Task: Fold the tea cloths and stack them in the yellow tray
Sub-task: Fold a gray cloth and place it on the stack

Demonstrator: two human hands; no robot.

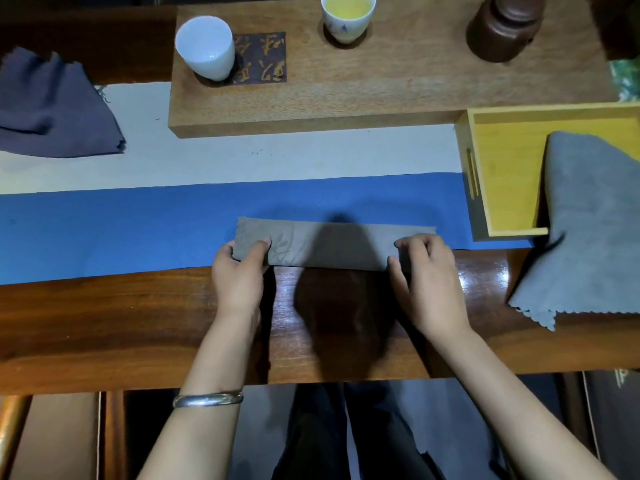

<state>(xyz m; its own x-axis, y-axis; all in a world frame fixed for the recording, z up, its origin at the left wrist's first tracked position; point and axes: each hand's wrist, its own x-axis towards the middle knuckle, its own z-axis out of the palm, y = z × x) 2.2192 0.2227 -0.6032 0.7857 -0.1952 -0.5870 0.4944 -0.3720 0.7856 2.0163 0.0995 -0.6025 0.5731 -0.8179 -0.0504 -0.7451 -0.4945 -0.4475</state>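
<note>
At the near edge of the worktop (138, 323), both hands, left hand (239, 271) and right hand (424, 271), pinch the ends of a brown tea cloth (329, 245) folded into a strip, while a grey cloth (585, 216) drapes unfolded over the yellow tray (502, 161) and a purple cloth (55, 109) waits crumpled far left.

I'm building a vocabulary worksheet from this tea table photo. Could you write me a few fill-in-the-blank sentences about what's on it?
1. Both hands, the left hand and the right hand, hold the ends of a long folded ____ cloth.
2. The grey cloth hangs over the edge of the ____ tray.
3. The cup of tea stands on the wooden ____.
4. The person's left wrist wears a silver ____.

Missing words: brown; yellow; board; bracelet
</note>
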